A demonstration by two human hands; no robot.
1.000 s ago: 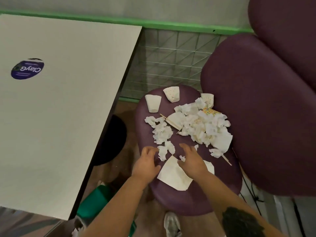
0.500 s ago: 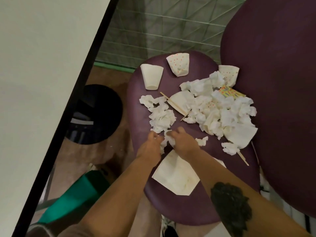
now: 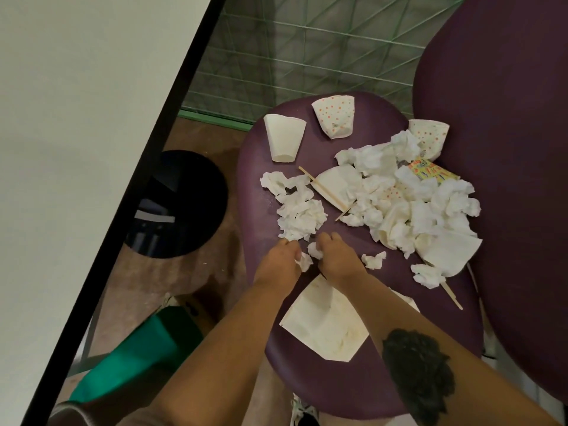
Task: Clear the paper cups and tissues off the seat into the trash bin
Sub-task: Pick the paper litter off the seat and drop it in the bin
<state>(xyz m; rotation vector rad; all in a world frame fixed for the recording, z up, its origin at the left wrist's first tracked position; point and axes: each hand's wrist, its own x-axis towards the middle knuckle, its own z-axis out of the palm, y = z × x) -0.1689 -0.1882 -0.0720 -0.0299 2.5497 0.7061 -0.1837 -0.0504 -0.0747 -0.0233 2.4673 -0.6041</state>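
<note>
Head: purple seat [image 3: 338,392] w/ tissues [image 3: 302,215], brown floor [image 3: 196,272], mesh wall [image 3: 307,56].

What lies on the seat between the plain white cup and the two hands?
In the head view, a clump of crumpled tissues lies between the plain white cup and the left hand and right hand, which pinch small tissue bits.

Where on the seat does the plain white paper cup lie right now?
In the head view, the plain white paper cup lies on the seat's far left part, beside the dotted cup.
</note>
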